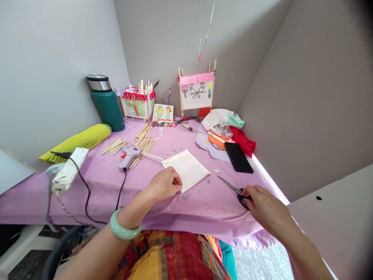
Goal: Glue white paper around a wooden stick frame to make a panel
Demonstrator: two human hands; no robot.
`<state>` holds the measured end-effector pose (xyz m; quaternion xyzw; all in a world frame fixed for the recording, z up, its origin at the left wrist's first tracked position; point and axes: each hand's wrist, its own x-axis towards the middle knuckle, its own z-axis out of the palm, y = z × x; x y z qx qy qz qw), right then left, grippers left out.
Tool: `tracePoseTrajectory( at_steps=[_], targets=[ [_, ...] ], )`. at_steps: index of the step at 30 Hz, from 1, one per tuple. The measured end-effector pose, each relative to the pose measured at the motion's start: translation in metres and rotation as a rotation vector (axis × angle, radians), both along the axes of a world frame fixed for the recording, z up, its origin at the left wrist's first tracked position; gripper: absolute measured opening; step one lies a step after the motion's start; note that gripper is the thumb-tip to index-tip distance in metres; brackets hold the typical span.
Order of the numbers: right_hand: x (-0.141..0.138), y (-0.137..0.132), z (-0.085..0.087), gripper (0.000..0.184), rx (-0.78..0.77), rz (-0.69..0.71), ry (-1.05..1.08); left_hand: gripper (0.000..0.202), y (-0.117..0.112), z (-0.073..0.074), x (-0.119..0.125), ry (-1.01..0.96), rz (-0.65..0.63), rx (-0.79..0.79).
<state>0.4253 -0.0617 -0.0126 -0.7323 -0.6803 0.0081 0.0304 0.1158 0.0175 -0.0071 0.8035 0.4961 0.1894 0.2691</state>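
Observation:
My left hand (166,184), a pale green bangle on its wrist, pinches the near edge of a white square panel (189,168) with a cream border. The panel lies at a slant on the purple cloth. To the right, my right hand (260,202) has its fingers closed on the black handles of a pair of scissors (230,184). The scissor blades look nearly closed and point up and left, toward a small white scrap (217,170). Left of the panel rests a pale purple glue gun (130,156), its clear glue stick sticking out toward the panel.
Wooden sticks (142,146) lie behind the glue gun. A green bottle (107,105), yellow mesh roll (77,144) and power strip (70,169) are at left. A black phone (239,157) sits beside papers at right. Decorated box (136,107) and hanging picture frame (196,101) stand behind.

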Motion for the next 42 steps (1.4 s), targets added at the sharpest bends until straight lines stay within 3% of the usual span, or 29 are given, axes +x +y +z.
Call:
tracePoseTrajectory(
  at_steps=[5,9,13,15,20,25,30,34,37,42],
  targets=[
    [-0.006,-0.014,0.005,0.012,-0.003,-0.028,0.086,0.012,-0.001,0.001,0.0,-0.02,-0.003,0.001],
    [-0.013,-0.028,0.001,0.014,-0.008,-0.01,0.197,0.013,-0.002,0.001,-0.001,-0.02,-0.008,-0.002],
    [-0.02,-0.039,-0.002,0.012,-0.062,-0.076,0.27,0.012,-0.002,0.0,-0.001,-0.032,-0.009,0.01],
    [-0.028,-0.044,-0.003,0.019,-0.126,-0.059,0.465,0.012,-0.001,-0.001,-0.001,-0.031,-0.007,-0.009],
    [-0.072,-0.054,-0.026,0.048,-0.334,0.013,1.259,0.012,0.002,-0.002,-0.001,-0.002,0.007,-0.03],
    [-0.115,-0.054,-0.054,0.048,-0.373,0.02,1.671,0.011,0.002,-0.002,-0.001,0.008,-0.007,-0.026],
    [-0.133,-0.058,-0.053,0.054,-0.372,0.106,1.901,0.012,0.004,0.001,-0.002,0.028,-0.022,-0.009],
    [-0.134,-0.062,-0.045,0.053,-0.562,0.013,2.072,0.013,0.006,0.002,-0.002,0.019,-0.037,-0.054],
    [-0.133,-0.061,-0.043,0.051,-0.655,-0.024,2.099,0.013,0.008,0.001,-0.002,0.01,-0.04,-0.069],
    [-0.139,-0.056,-0.042,0.044,-0.671,-0.024,2.111,0.013,0.008,0.0,-0.002,-0.007,-0.033,-0.061]
  ],
)
